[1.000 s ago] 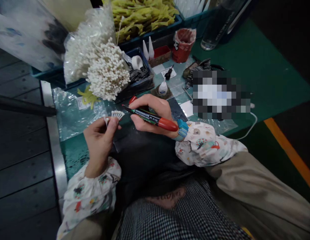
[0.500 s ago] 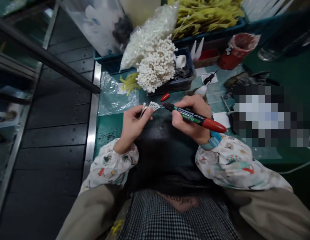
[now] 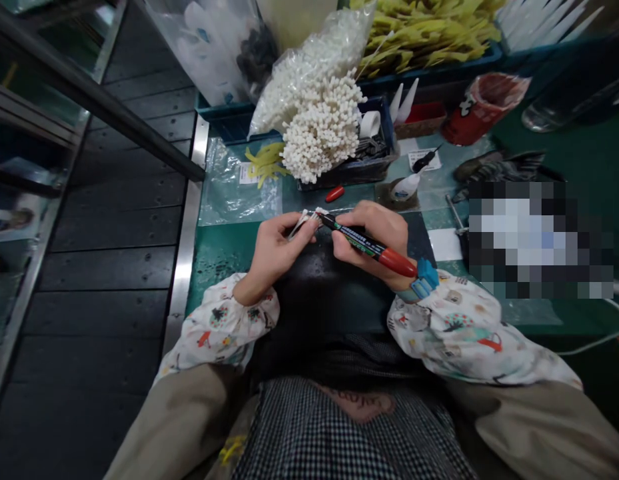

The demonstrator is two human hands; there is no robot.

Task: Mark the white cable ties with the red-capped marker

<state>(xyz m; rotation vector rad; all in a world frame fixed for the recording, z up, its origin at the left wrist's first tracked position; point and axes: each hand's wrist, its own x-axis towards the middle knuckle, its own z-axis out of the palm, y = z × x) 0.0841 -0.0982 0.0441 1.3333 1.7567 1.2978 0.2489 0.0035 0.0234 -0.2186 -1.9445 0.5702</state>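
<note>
In the head view my left hand (image 3: 278,251) is closed in a pinch round several thin white-tipped stems (image 3: 320,212), their tips pointing up and right. My right hand (image 3: 376,235) grips a black and red marker (image 3: 359,241); its uncapped tip meets or nearly meets the white tips at my left fingers. The marker's red cap (image 3: 334,194) lies on the table just beyond. Behind it, a large bundle of white-tipped stems (image 3: 322,130) sticks out of a clear plastic bag.
A dark bin (image 3: 376,160) holds a white tape roll. Right of it are a small glue bottle (image 3: 406,187), a red container (image 3: 482,110) and a dark striped object (image 3: 509,167). Yellow pieces (image 3: 266,163) lie on plastic at the left. The table's metal edge (image 3: 186,247) is further left.
My right hand and the marker have moved left, bringing the marker tip to the stems' white tips. My left hand has shifted slightly right. The whole view has also shifted a little.
</note>
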